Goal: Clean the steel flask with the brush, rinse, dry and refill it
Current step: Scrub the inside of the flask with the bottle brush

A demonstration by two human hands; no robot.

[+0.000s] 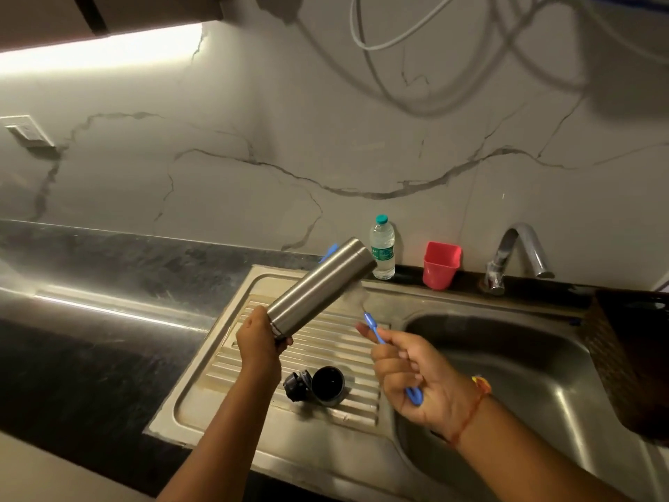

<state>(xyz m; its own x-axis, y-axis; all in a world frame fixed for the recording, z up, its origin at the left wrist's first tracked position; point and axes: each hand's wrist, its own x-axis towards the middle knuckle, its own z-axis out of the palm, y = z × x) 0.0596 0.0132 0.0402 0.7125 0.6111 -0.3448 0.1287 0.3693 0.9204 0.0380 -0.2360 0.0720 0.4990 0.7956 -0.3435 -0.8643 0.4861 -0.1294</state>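
Nearest the camera, two bare forearms reach over a steel sink unit. The right hand [416, 375], with an orange thread at the wrist, is curled round the handle of the blue brush [375, 329]. The looped handle end protrudes below the palm. The bristle end points up and away, is blurred, and lies just under the far end of the flask; contact cannot be confirmed.

The left hand [260, 344] grips the steel flask [322, 284] by its near end, fingers wrapped round the body. The flask is held in the air above the drainboard [325, 347], tilted, with its far end raised toward the wall. Which end is the open mouth cannot be determined.

On the ribbed drainboard, below and between the hands, lie a dark cap [327, 385] on its side and a dark stopper [296, 385] just beside it on the left.

To the right is the basin [506, 360]. A dark woven basket [630, 356] sits at its right edge.

Farther back, along the sink's rear edge, stand a clear water bottle [382, 248] with a teal cap, a red cup [441, 264] and a chrome tap [517, 251]. A blue item shows partly behind the flask. Dark countertop [108, 269] extends left, under a veined marble wall [289, 139] carrying a switch plate [27, 130].
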